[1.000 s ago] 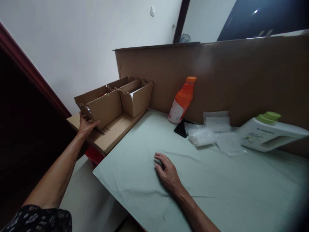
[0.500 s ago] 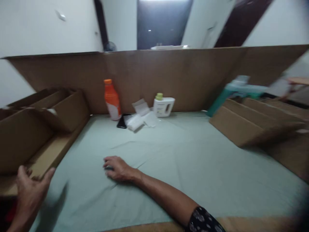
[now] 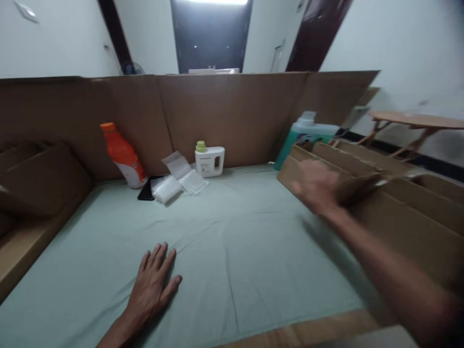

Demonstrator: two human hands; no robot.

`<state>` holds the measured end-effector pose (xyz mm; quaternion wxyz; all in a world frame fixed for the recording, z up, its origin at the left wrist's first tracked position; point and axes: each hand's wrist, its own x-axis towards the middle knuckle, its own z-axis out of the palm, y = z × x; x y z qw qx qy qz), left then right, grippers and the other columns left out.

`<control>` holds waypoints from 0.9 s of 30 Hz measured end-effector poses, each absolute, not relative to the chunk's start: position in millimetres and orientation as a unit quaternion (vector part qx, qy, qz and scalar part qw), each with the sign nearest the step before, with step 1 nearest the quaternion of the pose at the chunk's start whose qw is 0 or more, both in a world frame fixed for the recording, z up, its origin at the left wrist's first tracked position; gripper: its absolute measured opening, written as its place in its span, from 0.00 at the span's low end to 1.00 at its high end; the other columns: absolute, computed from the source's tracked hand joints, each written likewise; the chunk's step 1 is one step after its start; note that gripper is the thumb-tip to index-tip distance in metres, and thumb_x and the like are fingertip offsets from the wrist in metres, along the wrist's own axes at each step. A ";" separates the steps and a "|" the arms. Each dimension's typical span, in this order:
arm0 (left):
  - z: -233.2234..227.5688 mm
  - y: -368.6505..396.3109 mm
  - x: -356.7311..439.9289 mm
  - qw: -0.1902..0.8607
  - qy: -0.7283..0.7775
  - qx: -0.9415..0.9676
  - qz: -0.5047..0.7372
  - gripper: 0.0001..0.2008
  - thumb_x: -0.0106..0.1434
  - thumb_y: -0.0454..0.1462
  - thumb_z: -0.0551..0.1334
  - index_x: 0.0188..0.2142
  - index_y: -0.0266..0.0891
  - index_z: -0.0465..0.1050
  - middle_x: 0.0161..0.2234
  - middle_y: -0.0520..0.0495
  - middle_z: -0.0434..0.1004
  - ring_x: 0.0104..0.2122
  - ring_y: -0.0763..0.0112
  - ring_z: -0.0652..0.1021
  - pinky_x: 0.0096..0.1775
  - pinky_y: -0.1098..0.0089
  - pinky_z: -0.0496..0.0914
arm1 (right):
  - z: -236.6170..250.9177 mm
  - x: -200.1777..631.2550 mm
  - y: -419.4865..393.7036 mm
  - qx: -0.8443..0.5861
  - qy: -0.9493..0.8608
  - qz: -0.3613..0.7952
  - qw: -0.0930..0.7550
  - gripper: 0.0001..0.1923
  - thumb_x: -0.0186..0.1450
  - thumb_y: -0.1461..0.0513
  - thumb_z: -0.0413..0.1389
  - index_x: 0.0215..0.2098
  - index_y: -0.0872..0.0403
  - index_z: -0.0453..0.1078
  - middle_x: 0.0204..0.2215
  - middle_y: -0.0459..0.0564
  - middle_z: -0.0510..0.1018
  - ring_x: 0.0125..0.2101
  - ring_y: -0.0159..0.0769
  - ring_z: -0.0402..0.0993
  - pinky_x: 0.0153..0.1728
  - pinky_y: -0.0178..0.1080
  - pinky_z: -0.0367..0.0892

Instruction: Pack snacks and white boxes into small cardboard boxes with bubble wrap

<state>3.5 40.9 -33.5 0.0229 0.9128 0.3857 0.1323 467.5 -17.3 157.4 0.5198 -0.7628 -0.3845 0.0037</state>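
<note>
**Right hand reaches the boxes at three o'clock**

The left hand [image 3: 152,285] lies flat on the green-covered desk [image 3: 253,241] at six o'clock, fingers spread, holding nothing. The right hand [image 3: 317,186] is blurred against the near edge of the cardboard boxes [image 3: 391,203] at three o'clock; whether its grip has closed, I cannot tell. Judging by this, a reach is in hand, and a firm hold on a box wall comes next.

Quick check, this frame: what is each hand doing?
Left hand: open, flat on the green cloth, holding nothing.
Right hand: blurred, at the cardboard boxes; grip cannot be told.
</note>
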 end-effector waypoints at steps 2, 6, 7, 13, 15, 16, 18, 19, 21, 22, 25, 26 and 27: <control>-29.1 37.9 3.4 0.021 0.389 0.912 0.126 0.30 0.68 0.49 0.57 0.66 0.43 0.64 0.69 0.36 0.60 0.68 0.48 0.62 0.64 0.43 0.59 | 179.1 531.1 -18.9 -0.802 -0.352 -0.091 0.474 0.06 0.50 0.70 0.63 0.24 0.55 0.73 0.68 0.49 0.63 0.71 0.56 0.39 0.62 0.57 0.48; -26.9 37.8 2.8 0.026 0.395 0.910 0.126 0.30 0.67 0.50 0.58 0.66 0.44 0.64 0.69 0.38 0.60 0.68 0.47 0.62 0.65 0.43 0.59 | 184.6 591.2 -16.9 -0.871 -0.321 -0.067 0.365 0.11 0.50 0.64 0.65 0.15 0.52 0.69 0.61 0.51 0.73 0.68 0.61 0.50 0.57 0.54 0.59; -27.5 38.3 2.7 0.030 0.394 0.909 0.128 0.31 0.67 0.50 0.59 0.66 0.44 0.64 0.69 0.37 0.59 0.68 0.46 0.61 0.65 0.42 0.59 | 181.2 588.7 -15.7 -0.863 -0.342 -0.053 0.369 0.09 0.52 0.63 0.65 0.17 0.50 0.71 0.58 0.49 0.77 0.68 0.59 0.53 0.58 0.54 0.61; -34.2 38.5 -0.8 0.056 0.394 0.895 0.204 0.34 0.67 0.49 0.60 0.68 0.41 0.58 0.68 0.32 0.59 0.68 0.44 0.62 0.63 0.41 0.61 | 152.6 492.4 -16.9 -0.768 -0.563 -0.092 0.291 0.03 0.56 0.62 0.67 0.26 0.46 0.79 0.29 0.48 0.85 0.46 0.55 0.80 0.59 0.60 0.64; -33.9 38.3 0.5 0.065 0.397 0.877 0.263 0.38 0.67 0.48 0.61 0.71 0.41 0.50 0.69 0.31 0.58 0.67 0.43 0.63 0.62 0.42 0.63 | 149.9 454.2 -24.1 -0.683 -0.671 -0.124 0.261 0.07 0.62 0.55 0.63 0.31 0.48 0.80 0.28 0.50 0.84 0.36 0.50 0.81 0.49 0.57 0.69; -33.1 38.3 2.3 0.074 0.398 0.866 0.293 0.40 0.67 0.47 0.61 0.72 0.42 0.46 0.69 0.31 0.57 0.67 0.44 0.62 0.61 0.43 0.64 | 150.9 436.4 -29.0 -0.638 -0.711 -0.143 0.259 0.11 0.66 0.52 0.59 0.34 0.48 0.79 0.30 0.50 0.84 0.34 0.48 0.80 0.46 0.55 0.70; -30.9 38.6 7.6 0.106 0.400 0.844 0.341 0.44 0.66 0.47 0.62 0.73 0.43 0.40 0.69 0.31 0.56 0.68 0.44 0.62 0.62 0.44 0.64 | 154.9 406.1 -41.4 -0.571 -0.757 -0.171 0.268 0.14 0.69 0.50 0.56 0.44 0.48 0.77 0.39 0.52 0.85 0.40 0.49 0.80 0.47 0.54 0.68; -30.0 38.9 10.6 0.130 0.403 0.833 0.356 0.46 0.65 0.47 0.63 0.73 0.43 0.39 0.70 0.32 0.55 0.68 0.44 0.62 0.62 0.44 0.64 | 156.3 394.7 -48.3 -0.555 -0.762 -0.181 0.281 0.16 0.69 0.49 0.56 0.50 0.47 0.75 0.45 0.54 0.83 0.46 0.51 0.79 0.49 0.54 0.67; -29.7 39.6 16.1 0.182 0.407 0.813 0.374 0.48 0.63 0.47 0.65 0.73 0.44 0.39 0.70 0.33 0.55 0.67 0.44 0.62 0.63 0.45 0.63 | 152.8 381.7 -61.5 -0.566 -0.741 -0.189 0.308 0.25 0.68 0.48 0.58 0.60 0.46 0.68 0.57 0.56 0.76 0.55 0.54 0.73 0.55 0.54 0.64; -30.2 39.8 18.3 0.208 0.409 0.804 0.378 0.48 0.62 0.47 0.66 0.73 0.44 0.41 0.70 0.33 0.56 0.67 0.44 0.63 0.63 0.45 0.63 | 146.6 380.0 -66.4 -0.586 -0.722 -0.184 0.319 0.28 0.67 0.47 0.58 0.62 0.46 0.66 0.59 0.56 0.74 0.57 0.55 0.72 0.57 0.55 0.64; -31.9 39.4 23.6 0.284 0.421 0.775 0.377 0.44 0.61 0.46 0.66 0.71 0.40 0.48 0.67 0.33 0.61 0.65 0.44 0.65 0.63 0.45 0.63 | 110.1 384.7 -67.8 -0.649 -0.674 -0.091 0.340 0.30 0.65 0.47 0.59 0.63 0.47 0.65 0.57 0.56 0.76 0.53 0.53 0.75 0.53 0.52 0.69; -31.1 39.4 25.9 0.308 0.429 0.763 0.373 0.42 0.61 0.45 0.65 0.70 0.39 0.50 0.66 0.32 0.62 0.65 0.44 0.66 0.63 0.45 0.63 | 94.5 386.0 -63.0 -0.660 -0.670 -0.031 0.339 0.31 0.64 0.47 0.59 0.62 0.48 0.66 0.55 0.56 0.77 0.51 0.51 0.77 0.50 0.50 0.72; -29.1 39.9 28.8 0.330 0.438 0.749 0.371 0.40 0.62 0.45 0.64 0.69 0.37 0.52 0.66 0.32 0.63 0.64 0.44 0.67 0.63 0.46 0.63 | 79.0 385.8 -55.7 -0.664 -0.667 0.034 0.335 0.31 0.62 0.47 0.60 0.60 0.49 0.67 0.53 0.56 0.79 0.48 0.50 0.79 0.47 0.49 0.74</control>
